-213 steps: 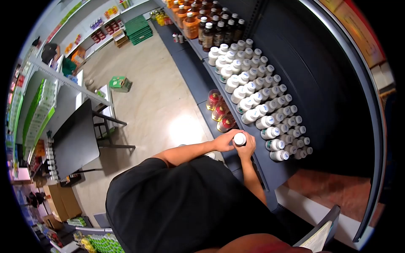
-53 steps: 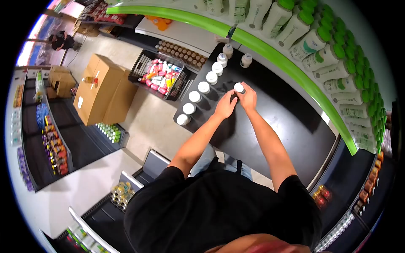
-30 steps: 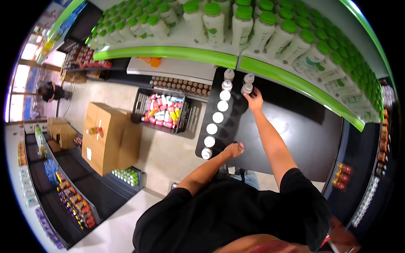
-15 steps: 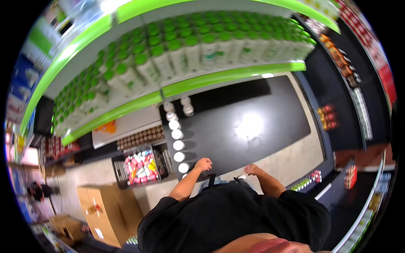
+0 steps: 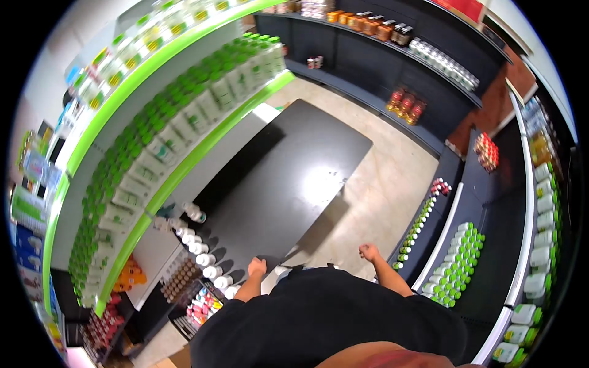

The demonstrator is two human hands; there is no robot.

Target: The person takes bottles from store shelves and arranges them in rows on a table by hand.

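My left hand (image 5: 257, 266) is at the near edge of a dark table (image 5: 270, 178), its fingers curled in and nothing visible in them. Close to its left, a row of white-capped bottles (image 5: 203, 260) runs along the table's end. One more white bottle (image 5: 195, 213) stands slightly apart from that row. Out to the right, my right hand (image 5: 368, 251) hangs over the floor with fingers loosely curled, and no object shows in it.
A green-edged shelf (image 5: 202, 150) packed with green-capped bottles (image 5: 162, 147) overhangs the table's far side. A black basket (image 5: 181, 325) of colourful packs stands at lower left. Dark shelves (image 5: 368, 73) line the back, and more green-capped bottles (image 5: 457, 260) fill shelving on the right.
My view and body have turned right, bringing more of the right-hand shelving into sight. Both hands remain curled, and the right is now farther from the table.
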